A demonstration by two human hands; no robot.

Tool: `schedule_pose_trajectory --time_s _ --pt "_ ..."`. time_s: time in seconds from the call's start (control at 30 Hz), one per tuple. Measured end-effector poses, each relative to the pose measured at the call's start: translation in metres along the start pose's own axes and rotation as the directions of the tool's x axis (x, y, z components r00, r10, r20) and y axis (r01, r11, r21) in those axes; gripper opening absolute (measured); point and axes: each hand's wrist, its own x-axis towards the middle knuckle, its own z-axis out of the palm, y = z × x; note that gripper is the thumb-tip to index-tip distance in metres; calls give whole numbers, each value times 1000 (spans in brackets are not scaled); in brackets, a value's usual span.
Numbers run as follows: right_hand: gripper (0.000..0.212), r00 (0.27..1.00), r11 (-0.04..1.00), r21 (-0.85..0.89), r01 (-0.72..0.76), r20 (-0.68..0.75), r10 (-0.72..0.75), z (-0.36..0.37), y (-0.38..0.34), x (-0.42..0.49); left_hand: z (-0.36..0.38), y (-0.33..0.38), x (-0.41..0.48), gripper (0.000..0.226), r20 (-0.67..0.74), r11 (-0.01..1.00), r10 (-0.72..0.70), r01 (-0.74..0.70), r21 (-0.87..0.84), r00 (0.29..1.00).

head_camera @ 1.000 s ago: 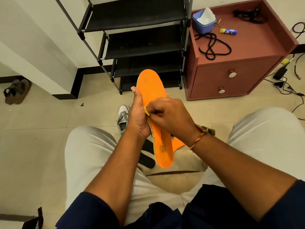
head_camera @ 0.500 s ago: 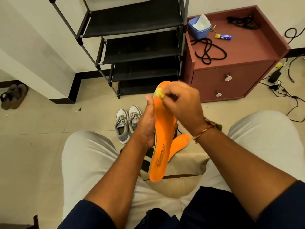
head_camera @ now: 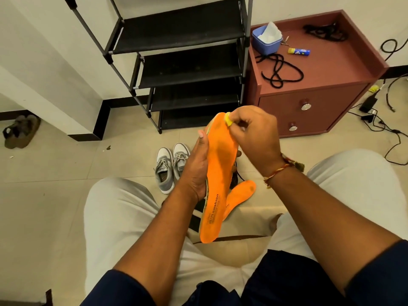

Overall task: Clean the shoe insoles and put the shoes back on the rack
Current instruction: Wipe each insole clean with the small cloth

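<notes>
My left hand grips an orange insole from its left edge, holding it upright above my knees. My right hand pinches a small yellow cloth against the insole's toe end. A second orange insole lies on the floor behind the held one. A pair of grey sneakers stands on the tiles just left of my left hand. A dark shoe is mostly hidden behind the insole. The black shoe rack stands against the wall, its shelves bare.
A maroon bedside cabinet stands right of the rack, carrying a blue tissue box, a black cord and a small tube. Cables and a charger trail on the floor at the right. Brown sandals lie far left.
My right hand has slid the yellow cloth from the insole's middle up to its toe end. The insole has tilted slightly, and the view has shifted so the grey sneakers show fully.
</notes>
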Motion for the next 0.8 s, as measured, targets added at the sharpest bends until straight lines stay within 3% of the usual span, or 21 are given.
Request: schedule_pose_trajectory --time_s 0.17,0.37,0.47,0.57,0.73,0.8 --pt "7 951 988 32 151 268 -155 15 -31 -27 -3 6 -1 70 -59 994 7 -13 -107 998" --pt "4 999 999 -35 20 41 -19 5 -3 -5 -7 6 0 89 -62 997 -24 20 -73 998" --pt "5 975 996 10 88 205 -88 16 -26 -26 -4 11 -2 70 -89 992 12 -23 -124 996" --pt "8 930 991 77 106 346 -127 20 -35 -35 -6 15 -2 68 -139 985 3 -27 -171 990" --pt "5 986 999 16 36 164 -38 12 -11 -13 -7 17 -4 53 -148 992 36 -52 -111 988" --pt "6 974 998 41 40 222 -48 17 -21 -22 -9 18 -2 58 -167 989 38 -61 -132 985"
